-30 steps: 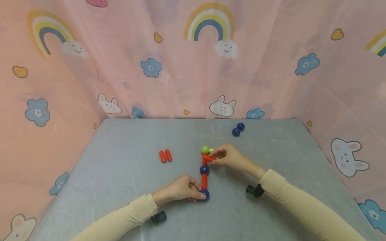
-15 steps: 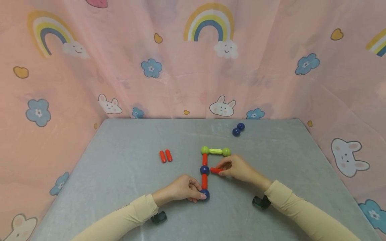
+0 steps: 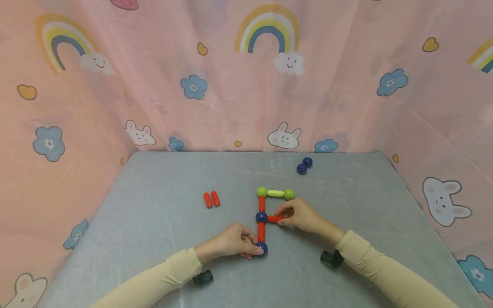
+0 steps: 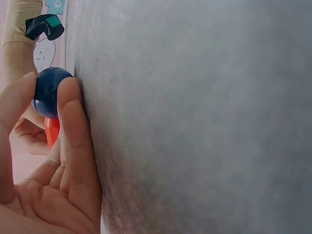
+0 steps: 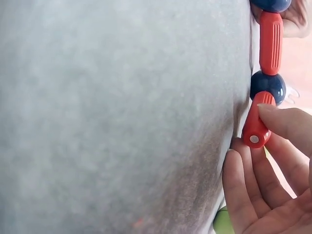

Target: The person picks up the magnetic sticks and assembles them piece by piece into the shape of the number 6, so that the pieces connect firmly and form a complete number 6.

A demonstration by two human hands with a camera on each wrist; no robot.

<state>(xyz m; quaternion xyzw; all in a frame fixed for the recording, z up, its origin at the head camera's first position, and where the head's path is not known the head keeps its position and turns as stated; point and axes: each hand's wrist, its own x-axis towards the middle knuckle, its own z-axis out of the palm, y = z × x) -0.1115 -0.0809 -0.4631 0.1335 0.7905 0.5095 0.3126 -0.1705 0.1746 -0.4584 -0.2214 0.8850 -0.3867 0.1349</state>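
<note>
My left hand (image 3: pixel 236 241) pinches the near blue ball (image 4: pixel 48 91) between thumb and fingers. From that ball a red rod (image 3: pixel 261 232) runs to the middle blue ball (image 3: pixel 261 217), and another red rod (image 3: pixel 262 204) goes on to a green ball (image 3: pixel 262 192). A light green rod (image 3: pixel 275 193) joins it to a second green ball (image 3: pixel 289 194) on the right. My right hand (image 3: pixel 302 216) grips a further red rod (image 5: pixel 258 119), whose far end touches the middle blue ball and which points right. A pale round tip shows on its free end in the right wrist view.
Two loose red rods (image 3: pixel 212 199) lie side by side on the grey table (image 3: pixel 161 179), left of the chain. Two blue balls (image 3: pixel 304 165) sit near the back edge. Dark wrist devices (image 3: pixel 203 278) hang under both sleeves. A pink patterned curtain (image 3: pixel 231 107) surrounds the table.
My right hand has brought its red rod toward me from beside the upper red rod, then left against the middle blue ball. The light green rod has come into view. My left hand stays put.
</note>
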